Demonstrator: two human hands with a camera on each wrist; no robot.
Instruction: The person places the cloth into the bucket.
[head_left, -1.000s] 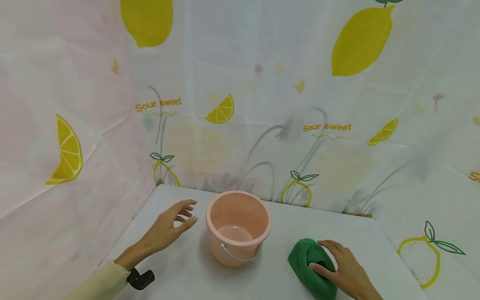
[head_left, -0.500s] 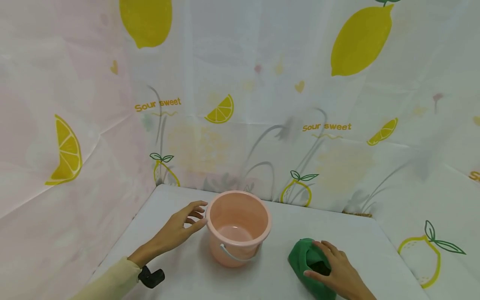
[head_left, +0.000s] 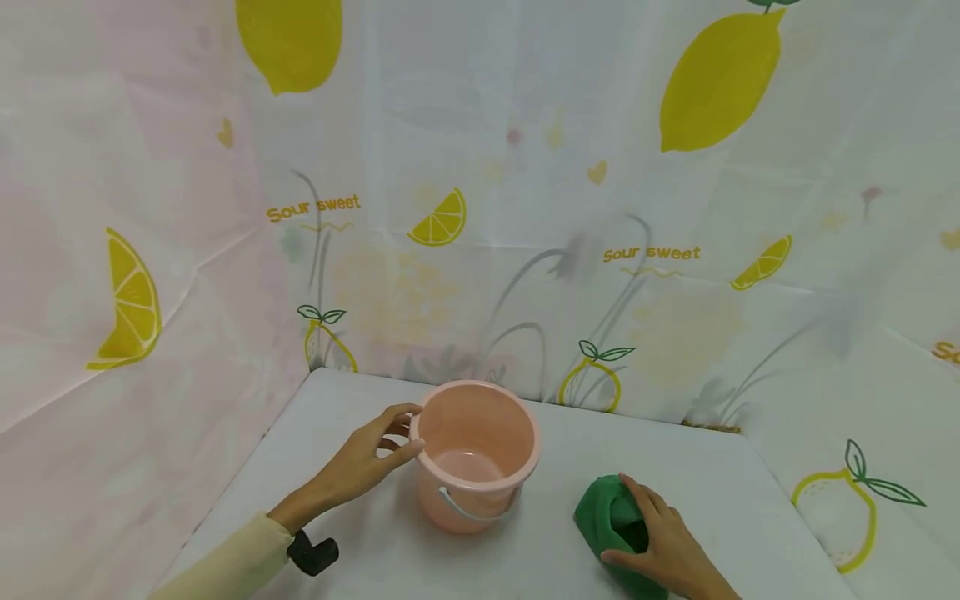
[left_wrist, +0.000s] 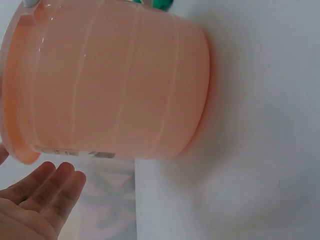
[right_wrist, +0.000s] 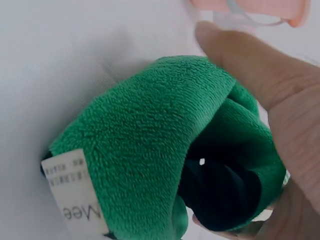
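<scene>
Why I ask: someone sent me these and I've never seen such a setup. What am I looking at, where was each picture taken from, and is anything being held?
There is no machine handling things here, just a person's two bare hands. The wide picture comes from a camera worn on the head, looking forward and down at a white table with a lemon-printed backdrop behind. The other two come from cameras on the wrists, so the left one shows the pink bucket sideways, though it stands upright. Beside it lies a green cloth. The left hand has its fingers at the bucket's rim; whether they touch, I can't tell. The right hand is curled around the cloth; how firmly, I can't tell.
</scene>
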